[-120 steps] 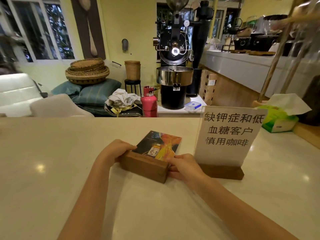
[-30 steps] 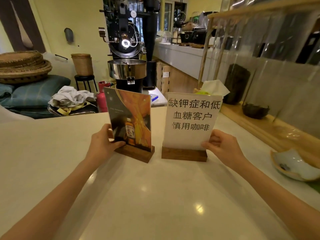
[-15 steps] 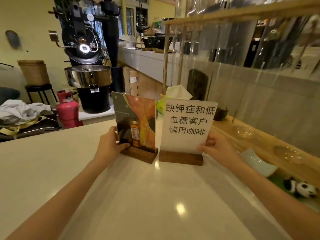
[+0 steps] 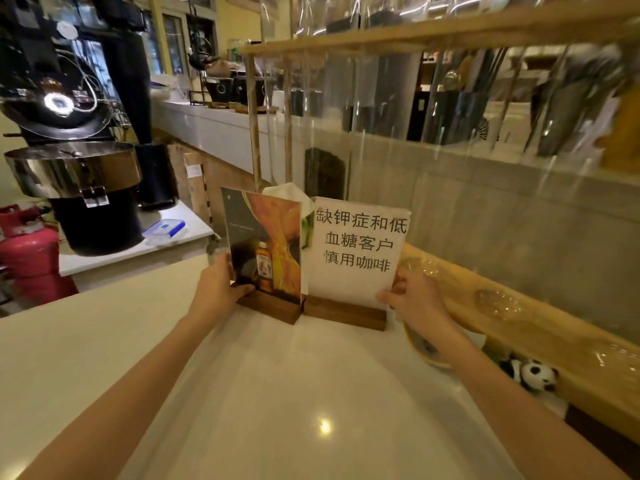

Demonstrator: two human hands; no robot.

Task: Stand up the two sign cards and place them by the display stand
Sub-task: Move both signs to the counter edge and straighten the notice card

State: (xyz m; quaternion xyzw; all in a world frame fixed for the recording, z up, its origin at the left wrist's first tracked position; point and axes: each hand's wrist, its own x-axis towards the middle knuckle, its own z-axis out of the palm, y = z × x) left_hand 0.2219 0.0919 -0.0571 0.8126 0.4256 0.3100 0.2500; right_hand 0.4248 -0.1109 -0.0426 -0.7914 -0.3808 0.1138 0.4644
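Both cards pushed further toward display stand (image 4: 346, 36) since earlier frame; upright on counter (image 4: 104, 358), bases touching. Left hand (image 4: 216, 289) gripping picture card (image 4: 266, 244) edge; right hand (image 4: 415, 299) pinching text card (image 4: 356, 251) corner

1. The bench (image 4: 277, 393) under my arms is smooth, pale and glossy, mirroring a ceiling light.
2. The picture card (image 4: 265, 242) looks like shiny printed paper behind clear plastic, set in a dark matt wooden base (image 4: 273, 306).
3. The text card (image 4: 356, 251) is matt white paper.
4. The display stand (image 4: 467, 299) is light, smooth wood with clear, reflective panels.
5. The roaster drum (image 4: 72, 168) is polished metal.
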